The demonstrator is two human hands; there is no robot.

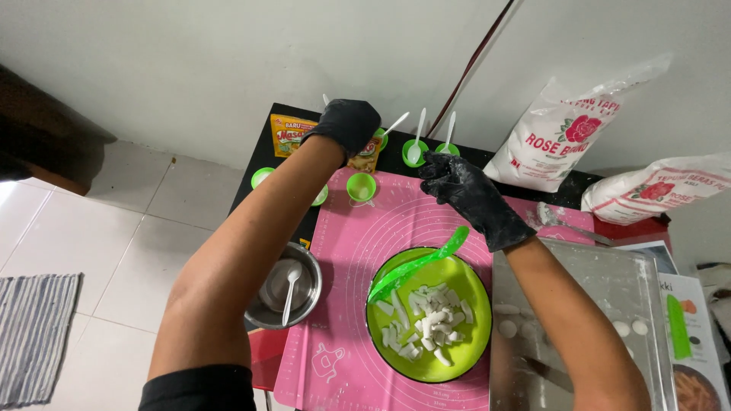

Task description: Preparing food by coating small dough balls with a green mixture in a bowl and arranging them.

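Above the pink mat (358, 304), left hand (346, 125) and right hand (464, 194) reach forward.

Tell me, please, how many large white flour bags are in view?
2: one flour bag leans on the wall behind the right hand; the second bag lies farther right, cut by the frame edge.

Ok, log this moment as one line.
left hand: gloved, on yellow packet | right hand: gloved, above pink mat, empty | green bowl: white dough pieces, green spatula
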